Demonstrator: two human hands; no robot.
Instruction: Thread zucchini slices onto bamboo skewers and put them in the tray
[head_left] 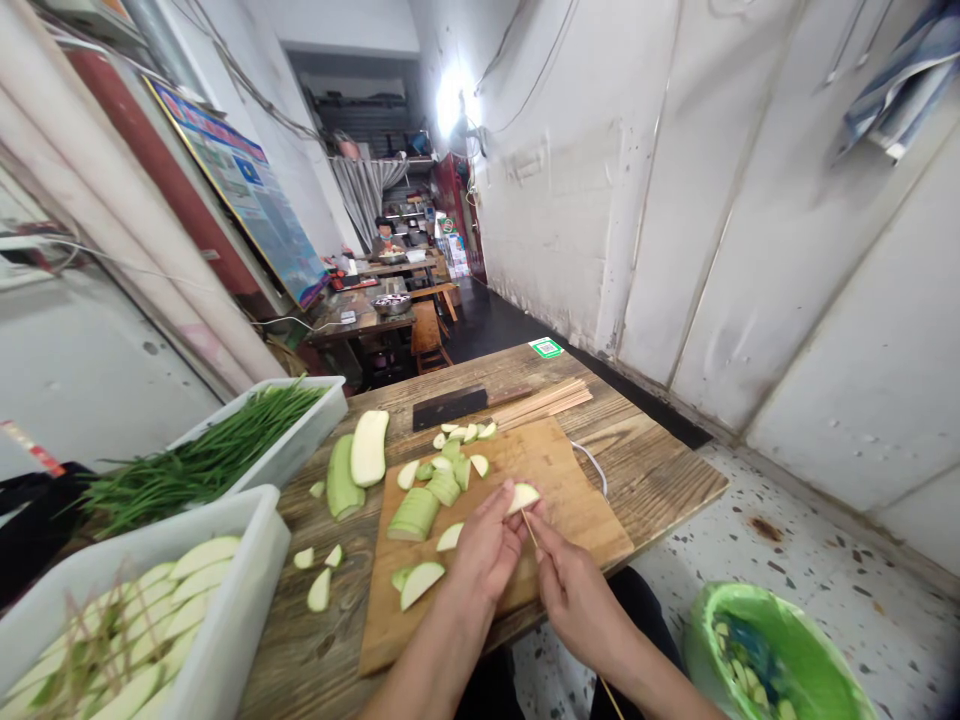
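Note:
Between the fingers of my left hand (489,545) is a pale green-edged squash slice (523,497). My right hand (576,590) pinches a thin wooden skewer (530,528), its upper end at the slice's lower edge; whether it has gone in I cannot tell. Both hands are over a wooden cutting board (559,470). Sliced green squash (414,514) lies on the board left of my hands, with loose half-round pieces (422,585) nearby. Two larger peeled squash pieces (369,448) rest on the table beside the board.
A cleaver (450,408) and a bundle of skewers (544,400) lie behind the board. At left stand a tub of green stalks (225,440) and a white tub (262,545) of skewered slices. A green-lined bin (780,600) sits on the floor at right. A person (386,235) sits far back.

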